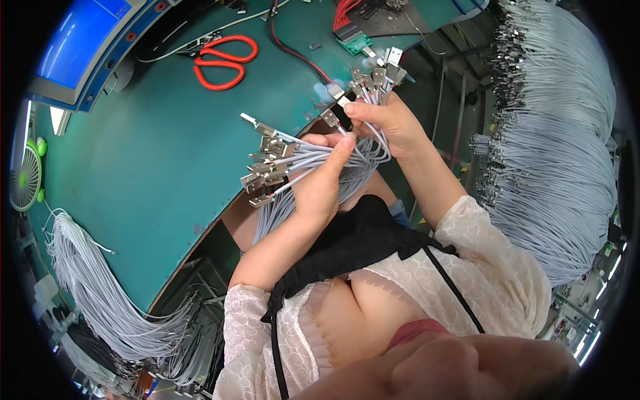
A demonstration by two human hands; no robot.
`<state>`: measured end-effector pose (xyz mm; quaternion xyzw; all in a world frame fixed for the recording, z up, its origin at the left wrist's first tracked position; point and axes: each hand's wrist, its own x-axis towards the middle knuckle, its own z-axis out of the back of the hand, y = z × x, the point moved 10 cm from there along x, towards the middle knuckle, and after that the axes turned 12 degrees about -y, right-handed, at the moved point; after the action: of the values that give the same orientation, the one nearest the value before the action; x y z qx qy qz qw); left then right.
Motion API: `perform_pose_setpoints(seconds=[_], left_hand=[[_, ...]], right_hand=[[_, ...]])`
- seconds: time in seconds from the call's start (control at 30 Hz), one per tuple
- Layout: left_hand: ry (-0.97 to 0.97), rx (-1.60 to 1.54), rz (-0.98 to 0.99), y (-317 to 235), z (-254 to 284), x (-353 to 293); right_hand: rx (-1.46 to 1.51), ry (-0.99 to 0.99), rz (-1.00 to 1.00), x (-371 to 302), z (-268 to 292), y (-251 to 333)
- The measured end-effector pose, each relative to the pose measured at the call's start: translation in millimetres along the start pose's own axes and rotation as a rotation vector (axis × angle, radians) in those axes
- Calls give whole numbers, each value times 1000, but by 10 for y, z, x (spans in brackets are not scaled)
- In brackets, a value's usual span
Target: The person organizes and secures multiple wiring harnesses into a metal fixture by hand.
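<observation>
My left hand [319,190] is closed around a bundle of grey USB cables [303,159]. Their metal plugs [270,148] fan out to the left of the fingers, and one plug [329,119] points up above the thumb. My right hand [397,130] grips more of these cables, with a cluster of plugs [379,77] standing above its fingers. Its thumb tip presses by a white plug end [343,102], beside a small connector [335,89] on a red and black lead at the table edge. Whether the two are joined cannot be made out. Loose cable lengths hang toward my lap.
Red-handled scissors [227,61] lie on the green table [153,140]. A green circuit board [355,41] with red wires is at the back. Large grey cable bundles hang at right [553,147] and lower left [100,287]. A blue-screened device [80,43] and small fan [27,175] stand left.
</observation>
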<state>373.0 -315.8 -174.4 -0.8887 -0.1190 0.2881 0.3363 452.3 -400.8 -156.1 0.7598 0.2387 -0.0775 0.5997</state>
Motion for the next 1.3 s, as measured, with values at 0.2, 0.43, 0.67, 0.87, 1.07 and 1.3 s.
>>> perform_pose_setpoints(seconds=[0.2, 0.43, 0.67, 0.87, 1.07, 1.3], left_hand=[[28, 5, -9, -25, -52, -45], [78, 201, -110, -62, -87, 101], [89, 297, -114, -125, 1, -101], [107, 293, -136, -174, -46, -104], [147, 252, -83, -75, -15, -107], [219, 377, -50, -17, -71, -159]], right_hand=[[49, -56, 9, 46, 11, -12], [-48, -12, 188, -94, -150, 71], [47, -52, 82, -143, 11, -24], [145, -120, 26, -18, 38, -67], [61, -96, 40, -71, -169, 11], [103, -121, 22, -167, -20, -92]])
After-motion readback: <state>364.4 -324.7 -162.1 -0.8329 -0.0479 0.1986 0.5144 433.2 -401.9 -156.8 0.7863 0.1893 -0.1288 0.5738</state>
